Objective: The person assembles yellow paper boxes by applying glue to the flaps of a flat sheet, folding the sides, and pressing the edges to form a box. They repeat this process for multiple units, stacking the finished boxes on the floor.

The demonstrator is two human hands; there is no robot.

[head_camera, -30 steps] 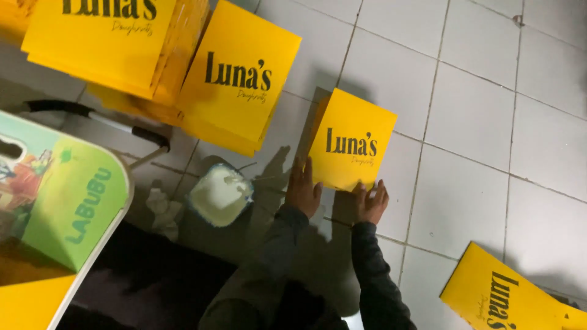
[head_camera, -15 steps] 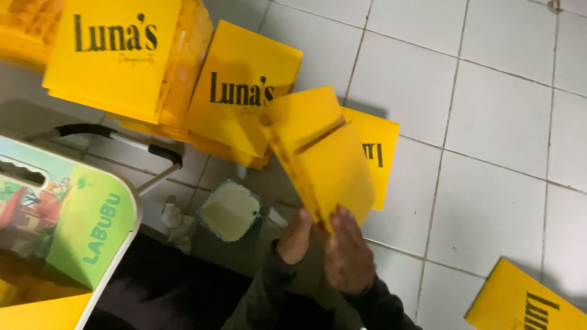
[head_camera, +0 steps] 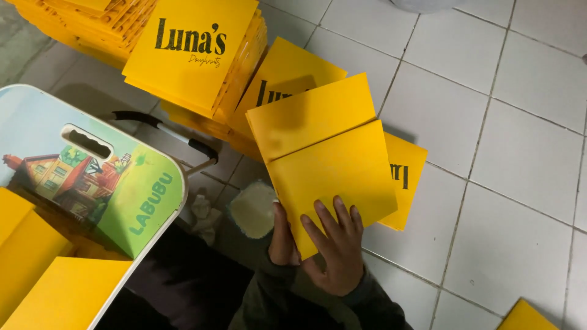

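I clamp the yellow folded box (head_camera: 324, 165) with both hands, right hand (head_camera: 335, 250) spread flat, left hand (head_camera: 282, 241) pinching the near edge; press the crease squarely.

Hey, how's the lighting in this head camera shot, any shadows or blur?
Head view: dim, uneven light; the yellow box stays bright, its shadow falling on the floor tiles; the hands, left and right, look dark but fairly sharp; the lower left is murky.

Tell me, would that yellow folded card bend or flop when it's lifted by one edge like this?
Probably fairly stiff: the yellow folded card stands flat above the tiled floor, gripped only at its lower edge by the left hand and right hand. It likely hinges along its crease. It seems light, since fingertips alone support it.
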